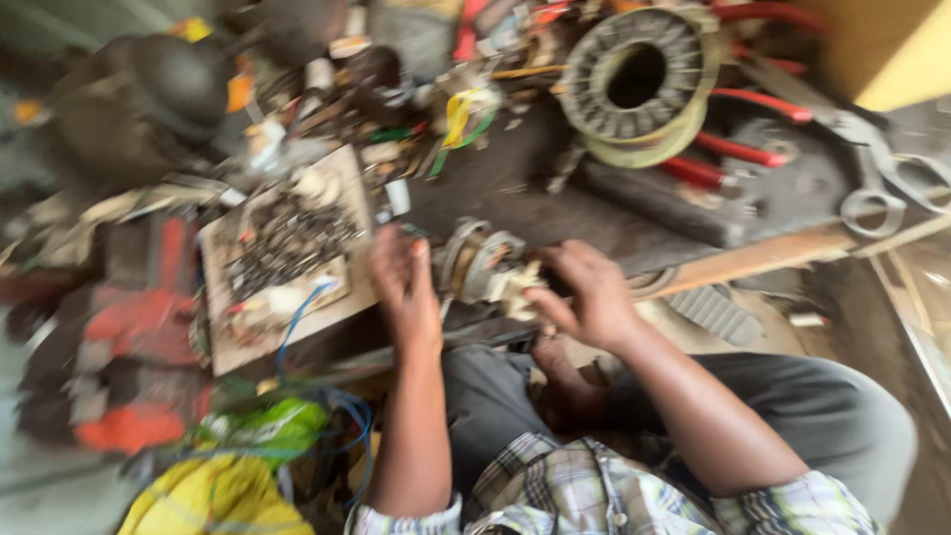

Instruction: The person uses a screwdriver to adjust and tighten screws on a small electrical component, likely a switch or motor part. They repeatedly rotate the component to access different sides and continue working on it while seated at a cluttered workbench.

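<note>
Small round metal motor part (pixel 482 266), grey-silver, ringed like a short drum, with pale cream wrapping or tape bunched at its near-right side. Blurred; fine detail cannot be told. It sits at the front edge of the dark workbench, just above the person's lap, lying on its side with 1 round face turned toward the left. It lies between 2 hands: left hand (pixel 406 287) pressed against its left face, fingers upright; right hand (pixel 584 292) touching its right side, fingertips on the cream wrapping. Whether the part rests on the bench or is lifted clear cannot be told.
</note>
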